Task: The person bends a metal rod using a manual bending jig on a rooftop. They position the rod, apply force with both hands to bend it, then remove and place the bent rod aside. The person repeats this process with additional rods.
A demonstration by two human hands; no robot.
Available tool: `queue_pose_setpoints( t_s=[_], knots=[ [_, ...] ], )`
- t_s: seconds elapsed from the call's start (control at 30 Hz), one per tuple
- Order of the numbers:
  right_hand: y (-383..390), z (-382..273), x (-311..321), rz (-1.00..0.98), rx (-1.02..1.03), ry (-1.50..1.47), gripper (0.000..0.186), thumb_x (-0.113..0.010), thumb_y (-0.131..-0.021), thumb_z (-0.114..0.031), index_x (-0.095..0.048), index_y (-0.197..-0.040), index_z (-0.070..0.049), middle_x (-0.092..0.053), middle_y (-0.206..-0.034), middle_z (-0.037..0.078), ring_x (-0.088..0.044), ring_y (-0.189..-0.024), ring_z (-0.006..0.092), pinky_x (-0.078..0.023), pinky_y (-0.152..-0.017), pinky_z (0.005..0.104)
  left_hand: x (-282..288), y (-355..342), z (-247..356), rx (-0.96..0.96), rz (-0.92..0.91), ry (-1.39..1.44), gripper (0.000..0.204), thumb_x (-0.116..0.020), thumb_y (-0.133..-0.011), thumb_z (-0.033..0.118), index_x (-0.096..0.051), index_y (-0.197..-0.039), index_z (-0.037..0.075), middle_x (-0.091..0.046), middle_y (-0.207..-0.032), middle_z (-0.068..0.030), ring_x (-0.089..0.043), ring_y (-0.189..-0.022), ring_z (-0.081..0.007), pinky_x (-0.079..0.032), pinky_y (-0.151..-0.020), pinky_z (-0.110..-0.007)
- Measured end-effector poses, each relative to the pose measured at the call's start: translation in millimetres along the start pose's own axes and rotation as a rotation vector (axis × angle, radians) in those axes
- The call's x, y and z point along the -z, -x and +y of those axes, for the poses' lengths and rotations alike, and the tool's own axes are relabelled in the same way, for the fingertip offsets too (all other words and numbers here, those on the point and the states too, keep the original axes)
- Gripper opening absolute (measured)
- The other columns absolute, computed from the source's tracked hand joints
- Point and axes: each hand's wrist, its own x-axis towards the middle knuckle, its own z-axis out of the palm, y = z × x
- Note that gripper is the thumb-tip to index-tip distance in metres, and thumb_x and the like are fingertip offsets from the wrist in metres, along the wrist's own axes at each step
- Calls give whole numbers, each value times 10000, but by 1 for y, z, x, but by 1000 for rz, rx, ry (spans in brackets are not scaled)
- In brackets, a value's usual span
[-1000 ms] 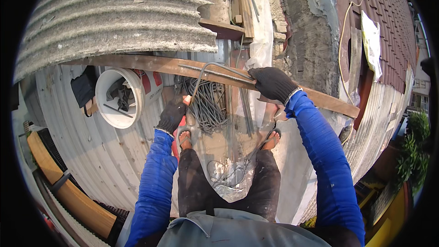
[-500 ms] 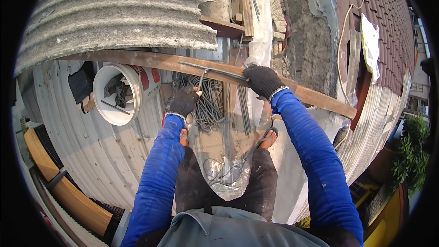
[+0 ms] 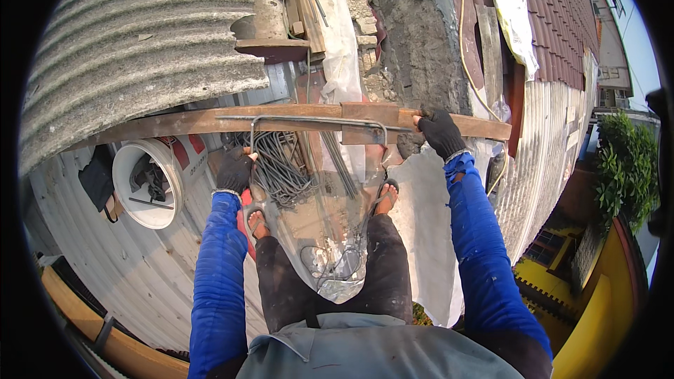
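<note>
My left hand, in a dark glove, closes on one leg of a bent grey metal rod shaped like a wide U. The rod lies along a long wooden plank, with a straight rod beside it and a brown sleeve-like wider piece at mid-plank. My right hand, also gloved, is curled at the plank just right of the rods' ends; what its fingers grip is unclear. A tangled pile of bent grey rods lies below the plank between my hands, with straight rods alongside.
A white bucket with dark items sits left on metal sheeting. Corrugated roofing overhangs the upper left. A concrete gutter edge, red tiles, a cable and a white sack are right. A lower yellow wall shows beyond the roof edge.
The bent rod has turned to lie along the plank, legs pointing toward me. My right hand has slid rightward, away from its middle; my left moved slightly left. My view has shifted rightward.
</note>
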Motion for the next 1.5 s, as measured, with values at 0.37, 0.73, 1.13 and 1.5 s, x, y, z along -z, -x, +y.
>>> queue_pose_setpoints(
  t_s=[0.37,0.73,1.13,1.5],
  knots=[
    [43,-7,-82,-125,-170,-775,249,-701,-894,-241,-668,-920,4,-697,-747,61,-641,-637,130,-506,-594,304,0,-9,-19,2,31,-36,224,-691,-897,202,-708,-1018,14,-699,-768,-52,-645,-691,-133,-497,-668,-293],
    [34,3,-94,-88,-148,-617,273,-657,-886,-199,-643,-1018,40,-678,-698,79,-666,-651,165,-512,-658,349,2,0,-11,-53,55,-69,234,-703,-881,219,-715,-1000,18,-676,-732,-43,-618,-674,-128,-480,-647,-301],
    [35,9,-101,-65,-127,-710,274,-693,-892,-198,-621,-1025,30,-679,-718,70,-655,-621,135,-508,-594,306,4,8,1,-66,89,-12,229,-707,-874,199,-713,-1000,9,-656,-722,-37,-581,-635,-118,-472,-621,-305],
    [41,-3,-91,-108,-141,-664,293,-677,-875,-233,-665,-1015,25,-699,-743,101,-654,-650,171,-500,-645,331,6,1,-5,-41,67,-144,222,-708,-864,205,-716,-971,10,-677,-727,-61,-605,-638,-135,-482,-628,-321]
  ],
)
